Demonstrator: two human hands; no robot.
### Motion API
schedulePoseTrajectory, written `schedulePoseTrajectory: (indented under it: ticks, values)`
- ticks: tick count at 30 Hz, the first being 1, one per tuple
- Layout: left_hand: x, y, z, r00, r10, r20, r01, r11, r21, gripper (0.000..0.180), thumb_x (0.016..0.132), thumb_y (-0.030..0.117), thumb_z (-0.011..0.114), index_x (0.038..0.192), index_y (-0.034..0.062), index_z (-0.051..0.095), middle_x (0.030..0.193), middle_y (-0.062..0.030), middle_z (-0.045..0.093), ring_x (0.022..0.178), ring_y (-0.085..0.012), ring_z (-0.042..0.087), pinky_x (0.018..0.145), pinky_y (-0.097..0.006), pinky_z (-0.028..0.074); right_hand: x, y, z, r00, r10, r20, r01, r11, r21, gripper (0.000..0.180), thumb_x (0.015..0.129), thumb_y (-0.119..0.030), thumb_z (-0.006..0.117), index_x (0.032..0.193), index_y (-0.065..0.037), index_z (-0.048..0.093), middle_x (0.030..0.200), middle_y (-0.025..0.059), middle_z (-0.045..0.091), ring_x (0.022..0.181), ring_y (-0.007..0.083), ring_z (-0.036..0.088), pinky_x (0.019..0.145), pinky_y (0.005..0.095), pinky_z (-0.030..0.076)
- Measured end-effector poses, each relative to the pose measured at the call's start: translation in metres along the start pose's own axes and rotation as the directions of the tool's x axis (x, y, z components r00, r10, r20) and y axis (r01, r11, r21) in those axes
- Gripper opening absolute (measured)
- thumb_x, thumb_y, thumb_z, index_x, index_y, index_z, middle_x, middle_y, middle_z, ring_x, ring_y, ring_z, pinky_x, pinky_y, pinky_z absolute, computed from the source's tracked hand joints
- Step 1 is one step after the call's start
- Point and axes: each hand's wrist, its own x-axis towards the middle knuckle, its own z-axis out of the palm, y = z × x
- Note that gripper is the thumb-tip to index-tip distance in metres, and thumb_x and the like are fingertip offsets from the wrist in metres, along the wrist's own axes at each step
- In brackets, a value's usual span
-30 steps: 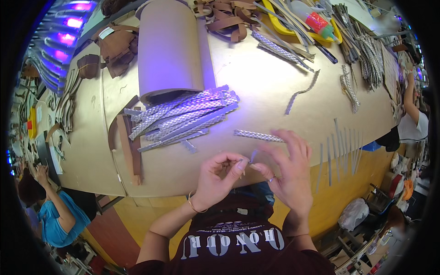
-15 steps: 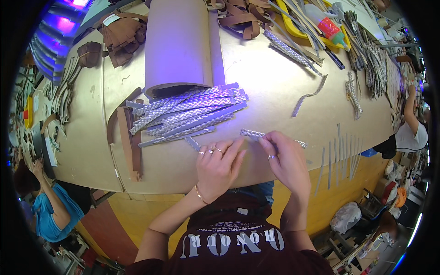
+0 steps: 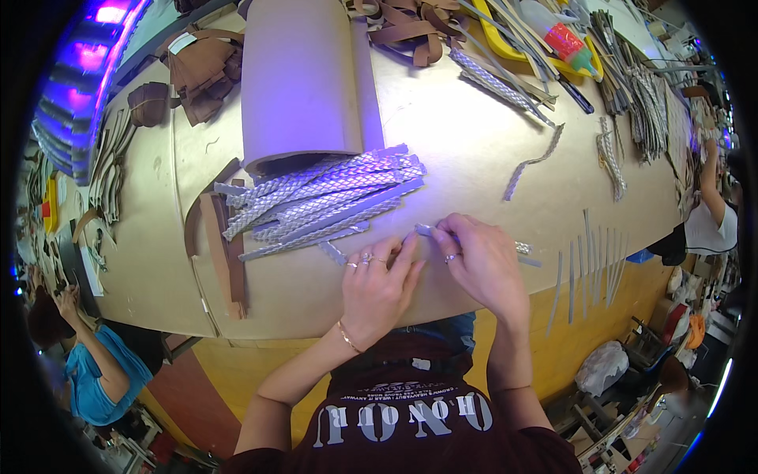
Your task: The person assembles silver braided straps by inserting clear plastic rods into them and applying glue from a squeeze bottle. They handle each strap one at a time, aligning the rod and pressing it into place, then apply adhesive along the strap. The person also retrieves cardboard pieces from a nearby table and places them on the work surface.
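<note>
My right hand (image 3: 483, 265) pinches a silver-grey braided strip (image 3: 523, 248) between thumb and fingertips above the table. The strip's left end (image 3: 424, 230) pokes out past the fingers, while the hand covers its middle. Just left of that end is my left hand (image 3: 381, 278), its fingers bent and the thumb apart from them; nothing shows in its grip. Beside its knuckles lies a short grey strip (image 3: 332, 252), partly hidden under the hand. Beyond both hands sits a pile of braided silver strips (image 3: 324, 193).
A large brown roll (image 3: 300, 79) stands behind the pile. Brown flat strips (image 3: 215, 245) lie left of it. Thin grey strips (image 3: 584, 261) are lined up near the right front edge. A yellow tray (image 3: 513, 51) holds a bottle (image 3: 564, 43). Other people work at both sides.
My right hand has shifted slightly left and closed further over the braided strip, hiding more of it. A flat grey strip end now shows right of that hand. My left hand is nearly still.
</note>
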Motion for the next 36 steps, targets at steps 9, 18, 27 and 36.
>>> schedulePoseTrajectory:
  ticks: [9, 18, 27, 36]
  values:
    - [0.001, 0.002, -0.001, 1.0, 0.004, 0.011, -0.004, 1.0, 0.007, 0.045, 0.08, 0.015, 0.076, 0.123, 0.0066, 0.065, 0.097, -0.0065, 0.058, 0.078, -0.0212, 0.058, 0.07, -0.035, 0.046, 0.002, -0.002, 0.0, 1.0, 0.006, 0.001, -0.006, 0.999, -0.033, 0.017, 0.093, -0.021, 0.059, 0.089, -0.006, 0.066, 0.079, 0.0129, 0.068, 0.073, 0.0343, 0.065, 0.065, 0.0442, 0.048]
    - [0.006, 0.007, 0.001, 0.993, 0.066, 0.097, -0.086, 0.972, 0.217, 0.045, 0.084, 0.019, 0.073, 0.126, 0.0064, 0.063, 0.1, -0.0068, 0.059, 0.081, -0.0215, 0.06, 0.071, -0.034, 0.047, -0.005, 0.004, 0.001, 0.991, 0.129, -0.026, -0.13, 0.991, -0.016, 0.021, 0.092, -0.027, 0.064, 0.087, -0.007, 0.066, 0.07, 0.0111, 0.066, 0.066, 0.0326, 0.065, 0.06, 0.0411, 0.047]
    - [0.006, 0.012, -0.001, 0.976, 0.128, 0.176, -0.194, 0.878, 0.438, 0.047, 0.087, 0.026, 0.07, 0.127, 0.0052, 0.062, 0.105, -0.0065, 0.06, 0.084, -0.0199, 0.06, 0.074, -0.033, 0.047, -0.019, 0.034, -0.021, 0.988, 0.156, -0.005, -0.154, 0.98, 0.129, 0.02, 0.089, -0.024, 0.067, 0.085, -0.005, 0.067, 0.063, 0.0136, 0.06, 0.057, 0.032, 0.059, 0.056, 0.0406, 0.043]
    - [0.009, 0.014, -0.004, 0.974, 0.113, 0.195, -0.188, 0.887, 0.422, 0.046, 0.088, 0.025, 0.069, 0.128, 0.0044, 0.061, 0.106, -0.0074, 0.061, 0.087, -0.0199, 0.06, 0.075, -0.033, 0.046, -0.019, 0.033, -0.019, 0.98, 0.197, 0.026, -0.198, 0.978, 0.066, 0.023, 0.092, -0.027, 0.062, 0.082, -0.006, 0.066, 0.074, 0.0108, 0.068, 0.071, 0.0311, 0.065, 0.072, 0.0456, 0.043]
